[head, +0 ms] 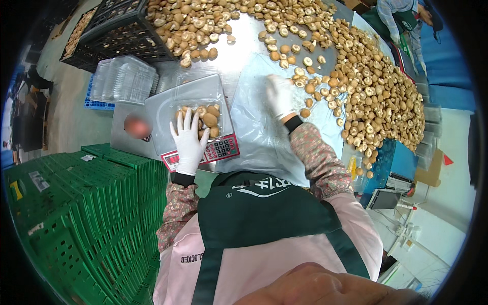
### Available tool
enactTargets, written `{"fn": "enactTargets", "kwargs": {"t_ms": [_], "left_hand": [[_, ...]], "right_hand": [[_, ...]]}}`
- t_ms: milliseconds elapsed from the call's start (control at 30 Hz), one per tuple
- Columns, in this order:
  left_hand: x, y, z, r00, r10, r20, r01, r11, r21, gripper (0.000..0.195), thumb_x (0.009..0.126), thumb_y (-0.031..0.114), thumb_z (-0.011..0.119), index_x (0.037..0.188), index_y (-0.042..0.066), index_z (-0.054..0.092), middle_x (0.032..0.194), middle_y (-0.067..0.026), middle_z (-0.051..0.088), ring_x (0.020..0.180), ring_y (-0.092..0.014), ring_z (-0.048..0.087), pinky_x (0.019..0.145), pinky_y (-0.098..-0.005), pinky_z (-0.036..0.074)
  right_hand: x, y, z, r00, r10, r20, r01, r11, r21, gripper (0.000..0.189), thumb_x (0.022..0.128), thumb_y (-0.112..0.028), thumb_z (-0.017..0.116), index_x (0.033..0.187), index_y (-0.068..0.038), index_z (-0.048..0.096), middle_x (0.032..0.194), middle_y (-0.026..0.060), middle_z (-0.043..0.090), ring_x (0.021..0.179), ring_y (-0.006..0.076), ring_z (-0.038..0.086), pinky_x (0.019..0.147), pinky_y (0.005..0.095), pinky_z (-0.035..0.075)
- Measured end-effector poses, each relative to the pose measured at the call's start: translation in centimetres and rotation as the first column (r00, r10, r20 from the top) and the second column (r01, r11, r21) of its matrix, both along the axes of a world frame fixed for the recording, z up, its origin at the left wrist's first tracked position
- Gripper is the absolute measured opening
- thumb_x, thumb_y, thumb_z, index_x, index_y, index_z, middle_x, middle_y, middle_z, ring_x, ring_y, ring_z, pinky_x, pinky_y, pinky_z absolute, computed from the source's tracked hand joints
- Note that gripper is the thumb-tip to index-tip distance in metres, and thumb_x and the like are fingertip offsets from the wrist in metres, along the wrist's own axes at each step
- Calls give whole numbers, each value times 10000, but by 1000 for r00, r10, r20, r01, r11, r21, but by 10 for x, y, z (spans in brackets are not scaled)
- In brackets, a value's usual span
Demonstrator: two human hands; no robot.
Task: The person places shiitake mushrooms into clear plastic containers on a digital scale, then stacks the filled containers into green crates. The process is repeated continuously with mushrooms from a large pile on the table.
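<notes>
My left hand (pixel 188 144), in a white glove, lies with fingers spread over brown shiitake mushrooms (pixel 209 119) in a clear plastic tray (pixel 226 124). The tray sits on the platform (pixel 162 114) of a red-edged digital scale (pixel 221 149) with a keypad. To the right, my gloved right hand (pixel 280 96) is above a pale plastic sheet (pixel 254 122), close to the near edge of a large mushroom pile (pixel 375 87). It is blurred by motion, and whether anything is in its fingers cannot be made out.
A black crate (pixel 122 40) and stacked clear trays (pixel 124 80) stand at the upper left. Stacked green crates (pixel 95 190) rise beside my left arm. At the right are a blue box (pixel 398 162) and a co-worker (pixel 398 17) beyond the pile.
</notes>
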State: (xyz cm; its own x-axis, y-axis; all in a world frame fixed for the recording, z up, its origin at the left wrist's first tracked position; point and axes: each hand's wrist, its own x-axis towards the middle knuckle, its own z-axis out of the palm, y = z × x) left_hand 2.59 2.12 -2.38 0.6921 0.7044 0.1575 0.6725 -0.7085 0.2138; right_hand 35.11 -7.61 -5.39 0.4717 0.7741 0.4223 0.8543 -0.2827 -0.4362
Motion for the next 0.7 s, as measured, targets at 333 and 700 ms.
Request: {"fn": "enactTargets", "kwargs": {"t_ms": [333,700], "left_hand": [[13,-21,-6,989,144,19,-142,985,-93,606,880,315,666,1403,56,503,1573,-164,336,1460,-414,269,1123,-560,281],[11,-25,9,980,150,129,-143,988,-60,579,865,213,692,1390,47,512,1475,-165,467,1377,-354,415,1117,-510,313]], "right_hand": [[149,-59,-88,942,-334,-15,304,873,-382,306,844,-307,719,1063,-94,704,967,162,718,946,347,663,827,445,522],[133,-88,-66,177,-80,-981,301,953,-23,323,924,-148,706,1218,-21,670,1147,49,696,1030,123,642,909,247,495]]}}
